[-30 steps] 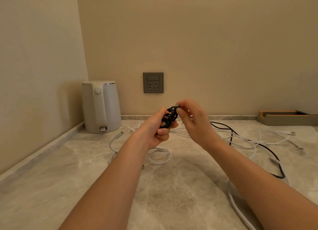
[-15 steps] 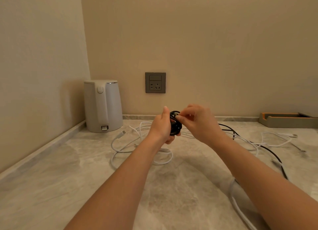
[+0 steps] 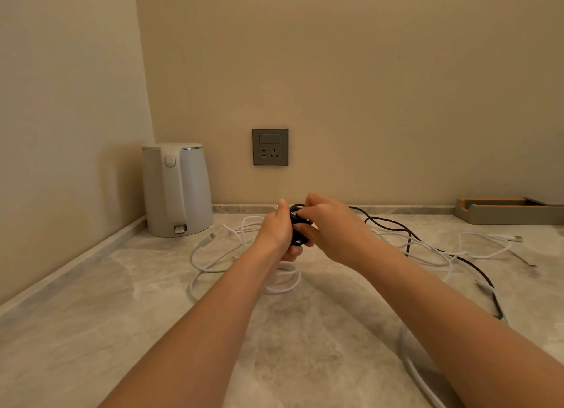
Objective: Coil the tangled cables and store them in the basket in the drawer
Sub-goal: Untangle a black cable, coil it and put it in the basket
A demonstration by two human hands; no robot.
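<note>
Holding one small black coil (image 3: 296, 221) up above the marble countertop (image 3: 122, 316), the two hands meet near the back wall: the left hand (image 3: 276, 232) has its fingers curled round the bundle with the thumb upright, and the right hand (image 3: 328, 224) pinches it from the other side, fingers bent close together. One loose black cable (image 3: 393, 223) runs from behind the right hand across the counter to the right; whether it joins the coil I cannot tell. White cables (image 3: 195, 255) lie looped and tangled under and on both sides of the hands, too knotted to count, and another white length (image 3: 412, 368) curves near the right forearm. One white kettle (image 3: 177, 191) stands in the left corner, one grey wall socket (image 3: 270, 147) sits above the hands, and one low tray (image 3: 503, 214) lies against the wall at far right. Bare counter spreads along the left raised edge and in front between the forearms.
</note>
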